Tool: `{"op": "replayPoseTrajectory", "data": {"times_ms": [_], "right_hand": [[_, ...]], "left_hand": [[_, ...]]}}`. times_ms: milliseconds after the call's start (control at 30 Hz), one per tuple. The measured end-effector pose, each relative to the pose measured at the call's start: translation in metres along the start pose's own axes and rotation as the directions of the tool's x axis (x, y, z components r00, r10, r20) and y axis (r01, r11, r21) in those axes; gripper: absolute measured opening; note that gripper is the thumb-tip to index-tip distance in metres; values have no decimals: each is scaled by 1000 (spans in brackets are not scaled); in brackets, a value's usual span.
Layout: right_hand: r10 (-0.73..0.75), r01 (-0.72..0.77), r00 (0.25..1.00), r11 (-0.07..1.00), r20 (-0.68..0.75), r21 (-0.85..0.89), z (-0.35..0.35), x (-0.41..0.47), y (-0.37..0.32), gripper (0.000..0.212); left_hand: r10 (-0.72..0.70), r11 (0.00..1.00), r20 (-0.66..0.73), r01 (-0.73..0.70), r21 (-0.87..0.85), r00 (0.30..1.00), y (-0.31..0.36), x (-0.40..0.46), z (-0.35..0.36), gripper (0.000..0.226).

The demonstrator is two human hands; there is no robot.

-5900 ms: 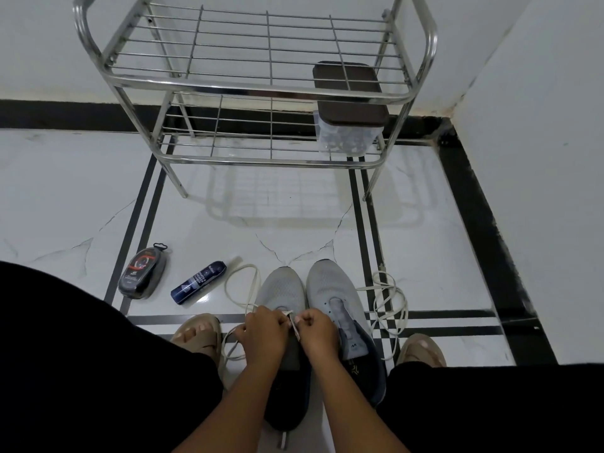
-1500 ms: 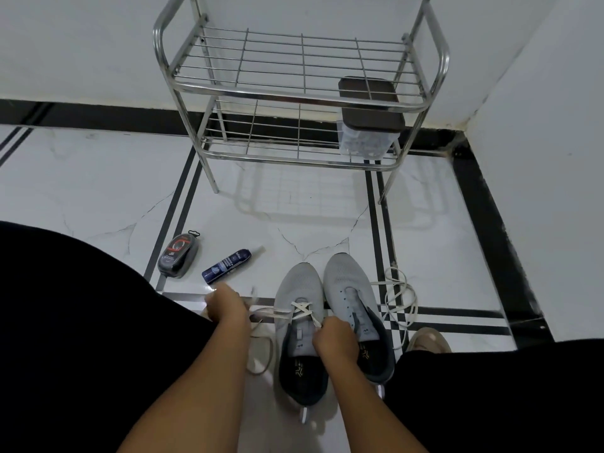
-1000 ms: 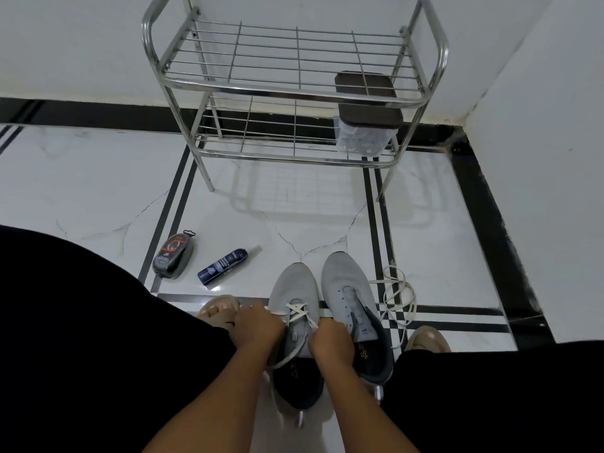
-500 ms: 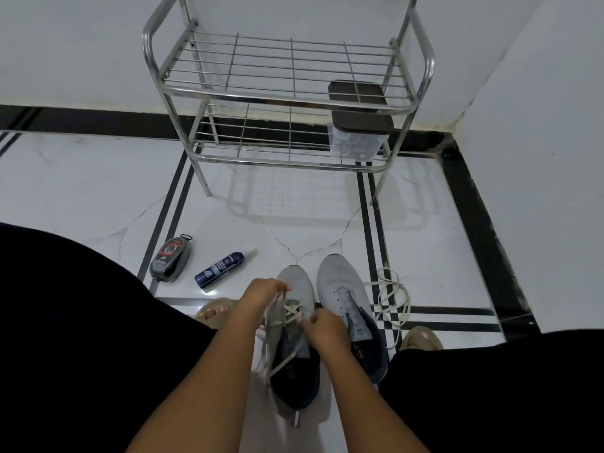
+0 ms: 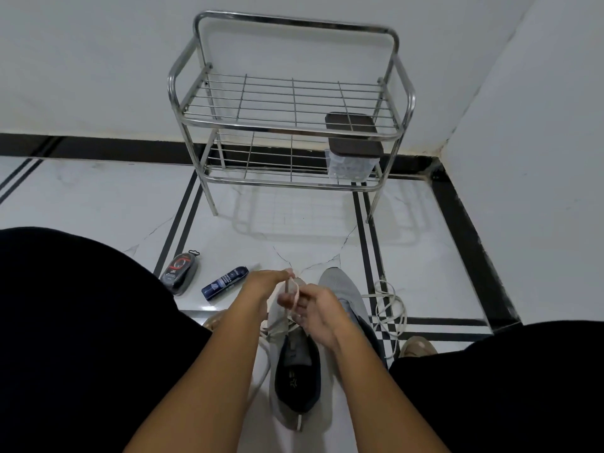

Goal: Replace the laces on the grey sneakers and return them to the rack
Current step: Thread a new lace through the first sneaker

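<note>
Two grey sneakers side by side on the white tiled floor, between the person's knees; long axes run toward the rack, toes pointing at it, heels toward the person. Left sneaker partly laced; right sneaker unlaced, mostly hidden behind the wrist. Left hand pinches the pale lace above the left sneaker's toe, grip narrow on the strand. Right hand holds the same lace, fingers curled round it. Loose lace coiled just right of the right sneaker. Shoe polish and blue tube lie left of the sneakers, apart. Open floor between toes and rack legs. Rack's top shelf bare; a lidded container sits on the lower shelf, right end. Wall close on the right.
</note>
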State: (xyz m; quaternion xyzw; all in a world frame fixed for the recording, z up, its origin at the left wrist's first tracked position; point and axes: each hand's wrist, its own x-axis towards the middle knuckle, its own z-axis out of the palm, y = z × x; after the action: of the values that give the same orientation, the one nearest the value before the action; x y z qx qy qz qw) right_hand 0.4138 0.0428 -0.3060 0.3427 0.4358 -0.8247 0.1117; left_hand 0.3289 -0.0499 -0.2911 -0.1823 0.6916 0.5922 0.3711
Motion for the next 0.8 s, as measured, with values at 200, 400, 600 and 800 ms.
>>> {"op": "replayPoseTrajectory", "data": {"times_ms": [200, 400, 600, 800], "right_hand": [[-51, -82, 981, 761, -186, -644, -37, -19, -42, 19], [-581, -356, 669, 298, -464, -886, -64, -27, -57, 27], [-487, 10, 863, 289, -138, -957, -39, -19, -41, 36], [-466, 101, 881, 347, -79, -932, -16, -3, -29, 9]], "left_hand": [[-115, 954, -128, 74, -292, 985, -10, 18, -18, 49], [-316, 783, -223, 121, -610, 922, -33, 24, -18, 31], [47, 988, -395, 16, 156, 917, -43, 25, -3, 43], [341, 855, 259, -413, 314, 904, -32, 17, 17, 27]]}}
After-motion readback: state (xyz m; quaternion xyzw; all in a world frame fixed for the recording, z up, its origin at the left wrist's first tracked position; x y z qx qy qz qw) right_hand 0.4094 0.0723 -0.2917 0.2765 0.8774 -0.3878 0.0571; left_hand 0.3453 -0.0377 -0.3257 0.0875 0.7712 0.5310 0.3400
